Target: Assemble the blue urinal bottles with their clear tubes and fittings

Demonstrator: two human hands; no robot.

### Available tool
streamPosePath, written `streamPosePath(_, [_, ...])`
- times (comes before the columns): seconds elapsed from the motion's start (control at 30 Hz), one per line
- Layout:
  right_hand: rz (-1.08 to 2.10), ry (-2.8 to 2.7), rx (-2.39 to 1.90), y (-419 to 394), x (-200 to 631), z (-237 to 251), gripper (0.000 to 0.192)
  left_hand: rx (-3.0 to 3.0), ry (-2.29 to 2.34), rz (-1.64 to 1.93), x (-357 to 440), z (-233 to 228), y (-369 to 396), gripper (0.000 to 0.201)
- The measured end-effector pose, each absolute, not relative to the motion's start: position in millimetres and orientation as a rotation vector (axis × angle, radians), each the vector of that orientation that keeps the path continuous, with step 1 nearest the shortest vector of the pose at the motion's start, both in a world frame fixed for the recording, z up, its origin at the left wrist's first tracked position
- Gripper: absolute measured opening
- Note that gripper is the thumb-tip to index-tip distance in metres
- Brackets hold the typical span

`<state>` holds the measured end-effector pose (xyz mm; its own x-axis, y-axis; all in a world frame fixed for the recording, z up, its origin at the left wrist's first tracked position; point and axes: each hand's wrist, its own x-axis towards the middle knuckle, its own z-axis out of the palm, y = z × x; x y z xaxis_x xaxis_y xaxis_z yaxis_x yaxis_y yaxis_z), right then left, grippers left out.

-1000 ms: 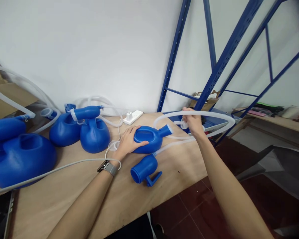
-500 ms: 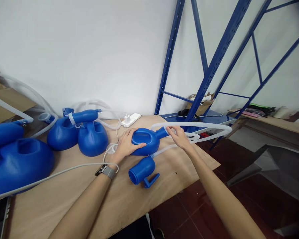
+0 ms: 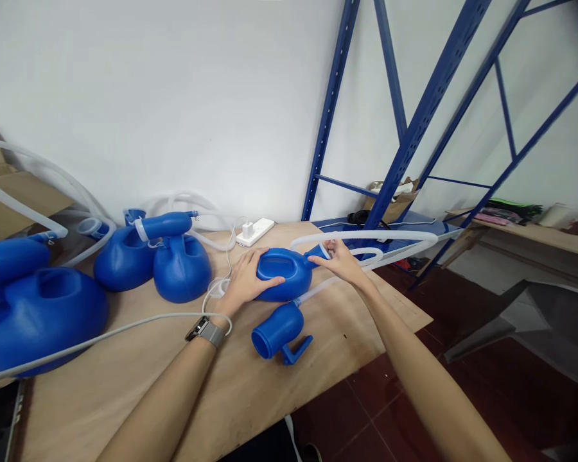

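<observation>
A blue plastic urinal bottle lies on its side on the wooden table, its neck pointing right. My left hand is wrapped over its base end, thumb along the handle opening. My right hand grips the neck near its whitish rim, with the thumb in front; some fingers are hidden behind. Just nearer to me lies a loose blue funnel-shaped mouthpiece with a small blue lever. A clear ribbed hose loops out to the right, one end joined to that mouthpiece.
Several more blue bottles with hoses stand on the left. A white cable crosses over my left wrist. Behind the hands lies a white power strip. Blue shelf posts rise at the right, beyond the table edge.
My right hand has shifted its grip around the bottle's neck, its thumb now lying across the front. The hose loop has moved slightly left. My left hand keeps its hold.
</observation>
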<state>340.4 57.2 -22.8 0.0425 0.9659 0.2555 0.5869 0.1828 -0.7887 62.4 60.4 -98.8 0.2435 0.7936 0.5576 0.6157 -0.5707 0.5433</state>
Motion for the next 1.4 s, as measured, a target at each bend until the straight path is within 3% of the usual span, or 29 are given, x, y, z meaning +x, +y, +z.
streamPosePath(0.4, [0.548, -1.803, -1.427, 64.5, 352.1, -22.6, 0.079, 2.297, 1.296, 1.188, 58.5, -94.4, 61.9, 0.086])
streamPosePath(0.63, [0.691, -1.787, -1.403, 65.1, 351.0, -26.3, 0.079, 2.297, 1.245, 1.213, 56.9, -92.5, 63.5, 0.084])
streamPosePath(0.83, [0.560, -1.840, -1.528, 56.7, 348.4, -14.7, 0.078, 2.334, 1.202, 1.178, 50.6, -92.0, 71.6, 0.083])
streamPosePath(1.2, [0.551, -1.825, -1.496, 46.2, 336.2, -7.3, 0.056, 2.244, 1.324, 0.958, 43.0, -90.5, 78.6, 0.088])
streamPosePath(1.4, [0.512, -1.531, -1.323, 52.0, 339.8, 2.6, 0.048, 2.233, 1.236, 0.988, 37.0, -91.9, 83.3, 0.087])
